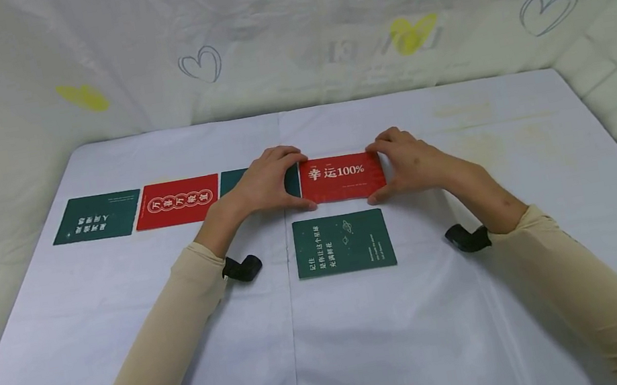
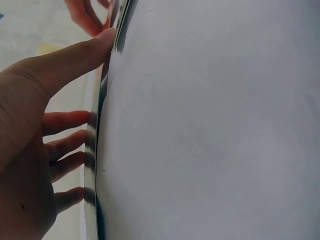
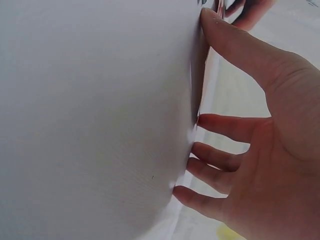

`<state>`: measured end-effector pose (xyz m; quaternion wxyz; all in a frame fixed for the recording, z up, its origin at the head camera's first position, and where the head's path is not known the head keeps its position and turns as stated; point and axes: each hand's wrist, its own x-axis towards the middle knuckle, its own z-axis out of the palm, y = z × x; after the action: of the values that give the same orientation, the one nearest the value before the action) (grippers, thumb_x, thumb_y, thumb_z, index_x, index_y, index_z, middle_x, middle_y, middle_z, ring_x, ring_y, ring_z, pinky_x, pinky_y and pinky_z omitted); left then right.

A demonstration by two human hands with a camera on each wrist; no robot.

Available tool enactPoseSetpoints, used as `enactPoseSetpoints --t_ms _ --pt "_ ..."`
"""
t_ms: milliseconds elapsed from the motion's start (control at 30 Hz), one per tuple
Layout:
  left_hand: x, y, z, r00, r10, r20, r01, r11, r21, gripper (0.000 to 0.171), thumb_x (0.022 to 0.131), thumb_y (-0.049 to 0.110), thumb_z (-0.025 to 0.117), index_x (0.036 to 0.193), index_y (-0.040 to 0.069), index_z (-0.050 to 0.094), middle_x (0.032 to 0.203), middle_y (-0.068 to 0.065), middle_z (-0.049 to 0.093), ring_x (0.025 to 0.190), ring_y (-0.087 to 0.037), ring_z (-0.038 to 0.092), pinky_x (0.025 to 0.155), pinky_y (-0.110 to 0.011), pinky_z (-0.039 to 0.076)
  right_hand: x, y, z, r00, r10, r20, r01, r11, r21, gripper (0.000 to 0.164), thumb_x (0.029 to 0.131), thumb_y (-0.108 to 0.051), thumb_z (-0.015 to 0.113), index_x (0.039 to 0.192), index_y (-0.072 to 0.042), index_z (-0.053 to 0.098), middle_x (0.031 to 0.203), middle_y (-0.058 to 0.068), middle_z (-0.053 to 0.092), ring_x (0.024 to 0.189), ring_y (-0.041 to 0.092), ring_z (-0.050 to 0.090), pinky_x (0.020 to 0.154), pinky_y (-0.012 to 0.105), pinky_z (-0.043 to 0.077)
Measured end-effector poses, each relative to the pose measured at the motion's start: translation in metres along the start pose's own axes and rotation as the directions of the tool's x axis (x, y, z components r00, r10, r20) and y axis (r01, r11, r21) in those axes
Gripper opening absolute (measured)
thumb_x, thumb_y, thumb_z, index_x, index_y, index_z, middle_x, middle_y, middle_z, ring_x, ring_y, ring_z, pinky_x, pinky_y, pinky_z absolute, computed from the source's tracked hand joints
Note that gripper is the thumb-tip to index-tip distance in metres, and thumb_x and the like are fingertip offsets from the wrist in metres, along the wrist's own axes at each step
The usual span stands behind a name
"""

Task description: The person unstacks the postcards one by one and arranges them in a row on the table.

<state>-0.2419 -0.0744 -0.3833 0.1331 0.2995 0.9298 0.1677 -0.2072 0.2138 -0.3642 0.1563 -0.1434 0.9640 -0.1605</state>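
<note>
Red card point(image 1: 343, 181), lettered "100%" in white, is lying on the white table point(image 1: 420, 344), about midway between the left and right edges and towards the far edge. Across the surface, a row is running parallel to the far edge: a green card point(image 1: 96, 218) nearest the left edge, a second red card point(image 1: 177, 202), then a second green card point(image 1: 292, 183), partly hidden, with the "100%" card ending the row. Left hand point(image 1: 267, 182) is gripping that card's left end, thumb at the near corner, forefinger at the far; right hand point(image 1: 410, 162) is gripping the right end likewise. Another green card point(image 1: 344, 244) is lying just on the near side, apart from the row. Judged from this layout, the step in hand is aligning the red card with its neighbour; whether their edges are touching cannot be confirmed. Next move, in my assessment, is calling for squaring that seam, then releasing both ends evenly, without dragging the card askew.
</note>
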Motion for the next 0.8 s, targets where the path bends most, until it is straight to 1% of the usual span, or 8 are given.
enactPoseSetpoints --t_ms 367,500,667,800 --pt "0.001 0.0008 -0.0011 1.0 0.002 -0.008 -0.002 1.0 -0.006 0.095 0.08 0.052 0.085 0.157 0.015 0.044 0.164 -0.008 0.038 0.154 -0.027 0.03 0.126 -0.052 0.034 0.0001 0.0 -0.0021 1.0 0.001 -0.001 -0.001 1.0 -0.005 0.092 0.077 -0.036 0.09 0.152 -0.003 0.047 0.155 0.025 0.037 0.141 0.043 0.039 0.109 0.061 0.049" --pt "0.0012 0.0003 -0.0006 1.0 0.003 -0.011 -0.003 1.0 -0.006 0.095 0.08 0.052 0.085 0.157 0.015 0.044 0.164 -0.008 0.039 0.154 -0.027 0.031 0.125 -0.051 0.036 0.0002 0.0003 -0.0022 1.0 -0.013 -0.004 0.013 1.0 -0.004 0.093 0.077 -0.037 0.09 0.151 -0.002 0.047 0.155 0.026 0.038 0.14 0.043 0.04 0.11 0.061 0.048" --pt "-0.0008 0.0014 -0.0003 1.0 0.006 -0.013 -0.006 1.0 -0.017 0.095 0.079 0.051 0.086 0.157 0.015 0.044 0.163 -0.008 0.04 0.152 -0.027 0.032 0.124 -0.051 0.037 0.0001 0.001 -0.0005 1.0 -0.021 -0.006 0.021 1.0 0.003 0.095 0.077 -0.037 0.09 0.152 0.0 0.045 0.155 0.026 0.038 0.141 0.043 0.039 0.109 0.061 0.05" --pt "-0.0041 0.0037 0.0001 1.0 0.012 -0.029 -0.013 1.0 -0.019 0.095 0.079 0.052 0.086 0.156 0.015 0.045 0.162 -0.008 0.042 0.152 -0.027 0.034 0.124 -0.051 0.037 -0.0011 0.0005 0.0004 1.0 -0.009 0.014 0.009 1.0 0.03 0.097 0.078 -0.039 0.089 0.154 -0.001 0.042 0.158 0.026 0.036 0.144 0.043 0.037 0.109 0.062 0.05"
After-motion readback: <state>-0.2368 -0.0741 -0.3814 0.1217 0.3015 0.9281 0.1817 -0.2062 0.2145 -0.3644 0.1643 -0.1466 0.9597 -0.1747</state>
